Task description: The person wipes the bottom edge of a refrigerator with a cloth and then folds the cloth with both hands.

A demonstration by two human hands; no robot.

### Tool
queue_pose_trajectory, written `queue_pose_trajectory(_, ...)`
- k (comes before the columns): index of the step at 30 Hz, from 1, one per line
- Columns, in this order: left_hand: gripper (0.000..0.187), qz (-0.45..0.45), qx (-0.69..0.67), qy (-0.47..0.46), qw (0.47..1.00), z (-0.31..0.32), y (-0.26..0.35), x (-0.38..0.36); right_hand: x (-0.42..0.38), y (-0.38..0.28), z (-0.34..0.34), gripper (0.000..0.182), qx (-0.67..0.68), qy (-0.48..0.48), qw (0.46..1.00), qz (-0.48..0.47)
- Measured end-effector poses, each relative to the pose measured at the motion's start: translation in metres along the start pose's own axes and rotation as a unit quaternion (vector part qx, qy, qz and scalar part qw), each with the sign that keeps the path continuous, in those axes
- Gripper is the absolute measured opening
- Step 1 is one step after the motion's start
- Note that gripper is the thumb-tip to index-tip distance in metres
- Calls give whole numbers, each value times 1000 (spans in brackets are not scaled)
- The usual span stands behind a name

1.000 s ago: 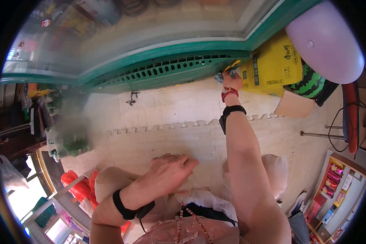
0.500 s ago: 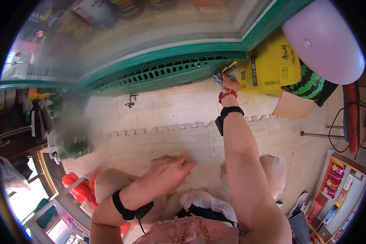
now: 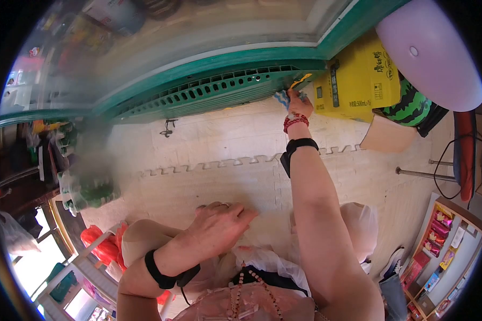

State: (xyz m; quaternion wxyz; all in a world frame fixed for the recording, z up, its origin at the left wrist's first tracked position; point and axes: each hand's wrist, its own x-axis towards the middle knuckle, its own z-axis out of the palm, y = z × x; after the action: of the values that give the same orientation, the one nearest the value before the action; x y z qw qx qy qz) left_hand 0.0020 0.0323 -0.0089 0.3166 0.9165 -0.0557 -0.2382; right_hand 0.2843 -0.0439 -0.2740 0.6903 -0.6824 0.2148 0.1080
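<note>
My right hand [image 3: 300, 105] reaches far forward, its fingers closed on a small blue-and-white cloth [image 3: 282, 99]. The cloth lies against the right end of the green slatted grille [image 3: 209, 92] along the base of a glass-fronted cabinet [image 3: 219, 60]. A yellow-orange strip [image 3: 301, 81] shows just beyond the fingertips. My left hand [image 3: 222, 224] hovers near my bent knee, loosely curled with fingers apart, and nothing shows in it. Both wrists wear black bands.
Right of my right hand stand a yellow carton [image 3: 353, 85], a green-and-black striped object [image 3: 409, 107] and a large lilac rounded object [image 3: 434, 53]. A small black item [image 3: 168, 128] lies on the pale interlocking floor mats [image 3: 214, 144]. Packets fill a shelf [image 3: 439, 257] at lower right.
My right hand and the cloth have shifted slightly left along the grille's end. The whole view has tilted a little; my left hand stays nearly in place.
</note>
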Motion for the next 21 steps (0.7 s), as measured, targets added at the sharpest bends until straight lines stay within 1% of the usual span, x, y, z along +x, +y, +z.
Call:
queue_pose_trajectory(2, 31, 5, 6, 6, 1000, 0, -1, 0, 11, 13, 4, 28, -35, 46, 998, -27)
queue_pose_trajectory(5, 30, 7, 8, 9, 1000, 0, -1, 0, 22, 24, 5, 31, -53, 58, 997, -29)
queue_pose_trajectory(8, 30, 3, 8, 2, 1000, -1, 1, -1, 33, 35, 5, 35, -37, 49, 998, -17)
queue_pose_trajectory(9, 30, -1, 10, -2, 1000, -1, 1, -1, 57, 61, 4, 35, -37, 49, 998, -18)
queue_pose_trajectory(10, 30, 0, 11, -1, 1000, -1, 2, -1, 93, 104, 3, 37, 0, 37, 999, -39)
queue_pose_trajectory(11, 30, 1, 11, -2, 1000, -2, 2, -1, 112, 126, 2, 38, 37, 25, 997, -61)
queue_pose_trajectory(12, 30, 1, 11, -2, 1000, -2, 2, -1, 105, 116, 3, 38, 38, 25, 997, -62)
queue_pose_trajectory(14, 31, 2, 9, 0, 1000, -1, 2, -1, 68, 73, 6, 41, 25, 60, 998, -17)
queue_pose_trajectory(15, 31, 3, 6, 1, 1000, -1, 2, -2, 48, 48, 6, 41, 25, 61, 998, -17)
queue_pose_trajectory(16, 31, 3, 6, 1, 1000, 0, 2, -2, 29, 22, 6, 40, -62, 63, 996, 3)
queue_pose_trajectory(17, 31, 5, 4, 2, 1000, 0, 2, -2, 23, 13, 5, 40, -148, 64, 987, 22)
queue_pose_trajectory(18, 31, 6, 2, 3, 1000, -1, 2, -2, 31, 22, 5, 40, -148, 65, 987, 22)
queue_pose_trajectory(20, 31, 10, 3, 8, 1000, -1, 1, -1, 64, 60, 4, 41, -81, 58, 995, -23)
queue_pose_trajectory(21, 31, 14, 4, 12, 1000, -1, 1, -1, 61, 57, 4, 41, -81, 58, 995, -23)
